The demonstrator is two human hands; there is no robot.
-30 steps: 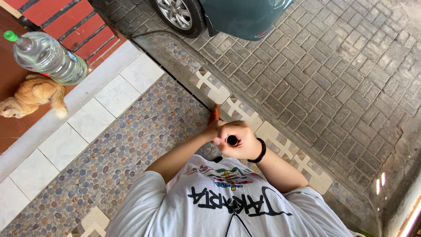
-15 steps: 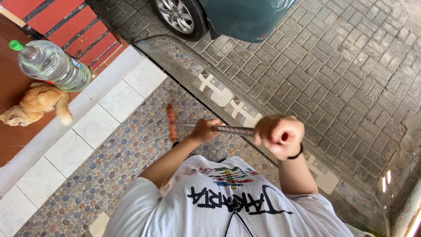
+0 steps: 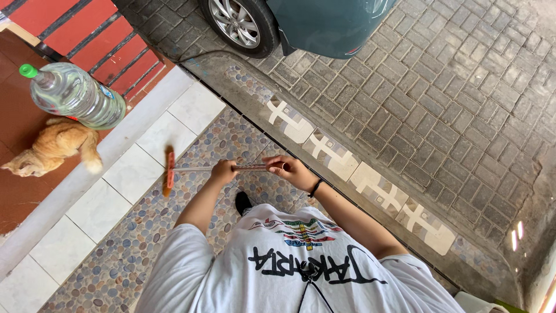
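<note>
broom head (image 3: pixel 169 170): on floor, left of both hands
handle (image 3: pixel 202 168): between head and left hand (image 3: pixel 223 171)
right hand (image 3: pixel 292 171): right of left
bottle (image 3: pixel 75 95): far left, above cat (image 3: pixel 52 148)
car wheel (image 3: pixel 237 22): top, beyond

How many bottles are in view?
1: a clear bottle with a green cap at upper left, above the cat. Others could be out of frame.

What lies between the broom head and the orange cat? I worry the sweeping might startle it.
In the head view, only floor: white tiles and a pale raised ledge separate the broom head from the cat. Nothing else stands there.
</note>
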